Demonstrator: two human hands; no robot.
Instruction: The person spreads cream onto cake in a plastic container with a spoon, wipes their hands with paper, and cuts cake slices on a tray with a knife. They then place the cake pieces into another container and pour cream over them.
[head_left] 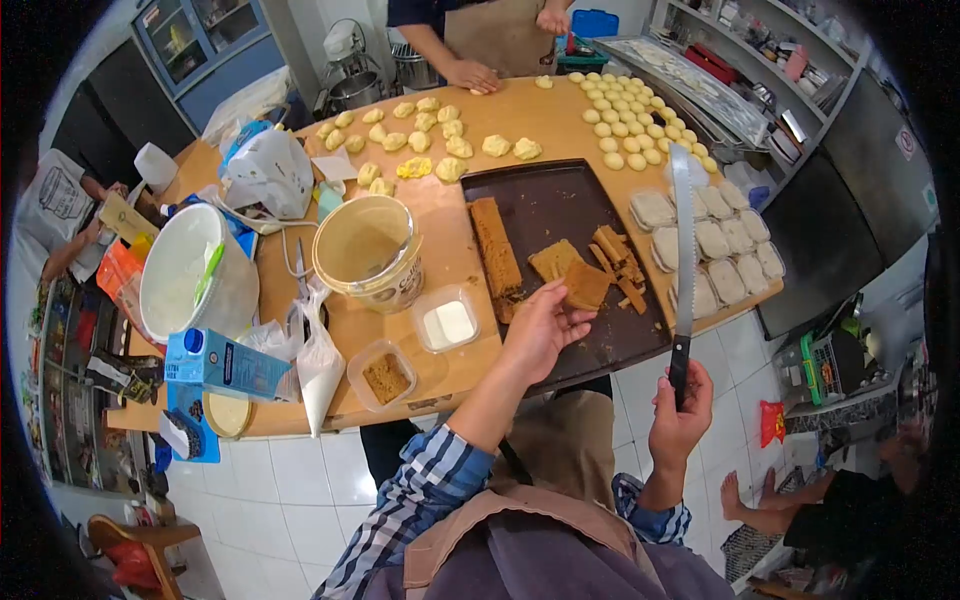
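Observation:
My left hand [545,325] pinches a thin square slice of brown sponge cake [586,286] above the dark baking tray [622,352]. In my right hand [682,405] is the black handle of a long serrated knife [685,240], its blade pointing up and away from me, right of the tray. A long block of cake [492,245] lies along the tray's left side. Another cake piece [553,260] rests just behind the held slice, and cut strips [622,268] are heaped to its right. Left of the tray, one plastic tub holds a piece of cake [386,379]; another has a white filling [450,325].
Several dough pieces [450,168] and rows of dough balls [625,115] cover the far side. Lidded containers [712,240] are stacked right. A bucket [368,250], piping bag [320,365], milk carton [225,362] and white bowl [195,275] stand left. Co-worker's hand [472,76] is opposite.

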